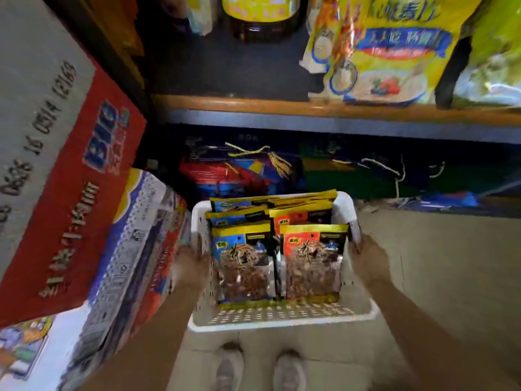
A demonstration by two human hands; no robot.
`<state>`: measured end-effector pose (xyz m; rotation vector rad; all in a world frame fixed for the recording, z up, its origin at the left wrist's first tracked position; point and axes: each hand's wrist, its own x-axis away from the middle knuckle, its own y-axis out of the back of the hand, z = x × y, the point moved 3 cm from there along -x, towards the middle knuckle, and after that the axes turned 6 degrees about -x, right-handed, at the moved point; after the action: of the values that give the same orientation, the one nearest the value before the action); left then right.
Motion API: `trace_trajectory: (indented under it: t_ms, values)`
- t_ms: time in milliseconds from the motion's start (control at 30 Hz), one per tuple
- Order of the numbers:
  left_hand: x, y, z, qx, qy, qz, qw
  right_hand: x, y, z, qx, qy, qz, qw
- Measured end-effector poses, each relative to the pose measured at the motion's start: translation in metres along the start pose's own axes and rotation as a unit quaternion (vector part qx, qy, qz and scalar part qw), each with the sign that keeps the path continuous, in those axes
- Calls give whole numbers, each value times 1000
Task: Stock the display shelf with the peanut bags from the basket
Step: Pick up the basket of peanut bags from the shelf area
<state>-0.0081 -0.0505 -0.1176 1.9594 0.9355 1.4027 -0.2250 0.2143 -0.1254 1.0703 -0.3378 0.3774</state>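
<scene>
A white perforated basket (277, 317) hangs in front of me above the floor. My left hand (190, 268) grips its left wall and my right hand (366, 263) grips its right wall. Inside lie several peanut bags in two rows: blue-topped bags (244, 266) on the left, red-topped bags (313, 261) on the right, all with yellow edges and clear windows. The display shelf (282, 107) with a wooden front edge runs across just beyond the basket, its dark left part bare.
Stacked cartons (64, 176) crowd the left side. A large yellow cereal bag (386, 49) and a dark bottle (262, 21) stand on the shelf. Gift bags with rope handles (253, 170) fill the dark level below. My shoes (259, 371) show on the beige floor.
</scene>
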Motion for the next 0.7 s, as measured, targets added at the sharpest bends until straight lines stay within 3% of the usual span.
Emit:
trace_trajectory:
  t_ms: [67,367,567,700]
  values:
    - [-6,-3,1,59,-8,1,998,-8,-4,1,-30,-13,20,999]
    - [27,30,-4,35,-94,-51,994,34,35,-3,-115,-64,-13,991]
    - [105,111,-50,23,-131,29,991,122,146,9,-124,-116,-11,985]
    - [171,160,-104,7,-223,114,968,177,232,8,-111,-135,-60,983]
